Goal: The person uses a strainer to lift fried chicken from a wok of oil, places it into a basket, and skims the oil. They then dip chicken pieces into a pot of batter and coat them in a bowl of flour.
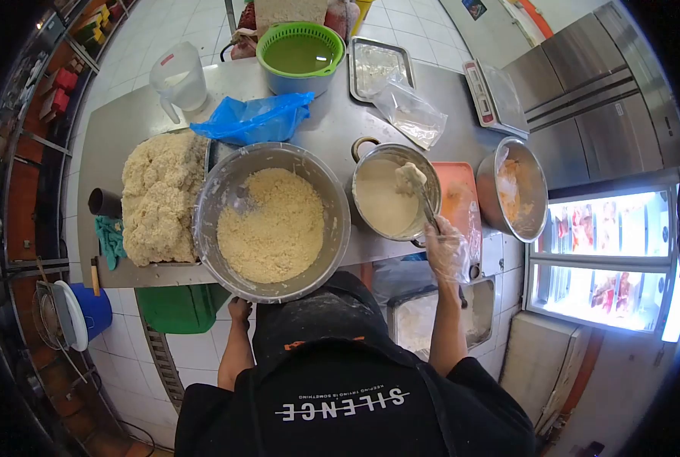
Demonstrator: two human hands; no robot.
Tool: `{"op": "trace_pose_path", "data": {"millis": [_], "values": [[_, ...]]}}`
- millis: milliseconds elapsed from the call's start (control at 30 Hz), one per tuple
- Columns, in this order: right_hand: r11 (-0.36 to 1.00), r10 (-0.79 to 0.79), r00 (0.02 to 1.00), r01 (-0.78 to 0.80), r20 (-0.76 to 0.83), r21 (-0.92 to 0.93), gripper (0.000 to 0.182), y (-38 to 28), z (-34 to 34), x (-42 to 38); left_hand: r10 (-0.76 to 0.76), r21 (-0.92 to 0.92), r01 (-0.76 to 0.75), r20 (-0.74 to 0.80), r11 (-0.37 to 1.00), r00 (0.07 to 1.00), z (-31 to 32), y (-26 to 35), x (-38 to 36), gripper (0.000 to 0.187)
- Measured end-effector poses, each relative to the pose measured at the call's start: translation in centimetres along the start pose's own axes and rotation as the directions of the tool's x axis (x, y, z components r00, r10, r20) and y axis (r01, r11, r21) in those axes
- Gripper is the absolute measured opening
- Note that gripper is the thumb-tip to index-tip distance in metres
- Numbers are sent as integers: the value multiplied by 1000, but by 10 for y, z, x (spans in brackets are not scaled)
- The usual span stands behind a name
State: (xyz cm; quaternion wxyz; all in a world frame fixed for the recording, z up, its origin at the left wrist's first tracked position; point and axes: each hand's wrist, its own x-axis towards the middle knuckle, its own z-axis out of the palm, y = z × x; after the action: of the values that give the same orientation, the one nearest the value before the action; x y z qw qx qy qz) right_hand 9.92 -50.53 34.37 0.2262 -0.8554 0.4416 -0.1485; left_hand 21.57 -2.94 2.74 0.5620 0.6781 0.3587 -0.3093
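My right hand [446, 247], in a clear plastic glove, is closed around the handle of metal tongs [430, 212]. A thick, batter-coated lump [410, 178] is at their far end, above a pot [357, 199] of pale, creamy batter [383, 199]. My left hand [239, 309] is low by the near rim of a large metal bowl [338, 228]; its fingers are too dark and partly hidden to read. Inside that bowl lie pale crumbs [279, 228]. To its left rises a big heap of crumbs [161, 199] on a tray.
An orange-red board [462, 190] and a tilted metal bowl [513, 190] are right of the pot. Behind stand a blue plastic bag [256, 119], a measuring jug [178, 80], a green colander [300, 65], a tray [361, 91] and a scale [500, 99]. A lit fridge [606, 255] is at right.
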Motion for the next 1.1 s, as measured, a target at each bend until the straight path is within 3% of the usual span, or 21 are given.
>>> {"op": "trace_pose_path", "data": {"millis": [133,167,200,300,367,433,567,600,700,800,933,1033,1100], "values": [[998,14,995,-8,103,-62,27,4,14,-2,-58,-3,58,6,998,998,5,-13,2,35],[999,33,992,-33,123,1,26,1,14,-3,-69,-3,69,-18,998,997,2,-11,-4,35],[996,54,988,-64,145,63,26,3,13,-3,18,-51,-17,30,999,999,-5,-32,14,37],[974,64,979,-104,195,202,24,-9,-7,-8,4,-43,-4,-4,999,1000,-5,-40,13,36],[919,35,978,-113,208,378,23,-21,-15,-15,46,68,-45,-12,997,999,-7,-42,11,35],[890,16,966,-131,257,437,22,-55,-35,-27,59,118,-53,-49,992,997,-11,-37,4,34],[923,30,950,-146,310,356,20,-101,-50,-53,39,138,-23,-111,990,993,-12,-22,-14,35],[971,-52,928,-40,369,237,24,-103,-50,-54,40,154,-22,-116,988,992,-12,-22,-14,35],[999,-1,832,-23,555,37,34,-132,-29,-55,14,115,-1,-112,993,994,-15,-47,20,35],[988,22,824,68,566,-138,41,-120,7,-56,-4,56,10,-107,998,994,-12,-38,19,35],[961,-78,877,192,473,-197,44,-95,9,-47,7,-83,-15,-89,996,996,-14,-16,15,31],[996,68,839,-90,540,15,40,-85,-5,-29,46,-169,-60,-85,984,995,-17,22,-13,32],[991,56,864,-110,500,80,34,-68,-13,-10,67,-232,-95,-126,968,990,-17,54,-38,34]]}}
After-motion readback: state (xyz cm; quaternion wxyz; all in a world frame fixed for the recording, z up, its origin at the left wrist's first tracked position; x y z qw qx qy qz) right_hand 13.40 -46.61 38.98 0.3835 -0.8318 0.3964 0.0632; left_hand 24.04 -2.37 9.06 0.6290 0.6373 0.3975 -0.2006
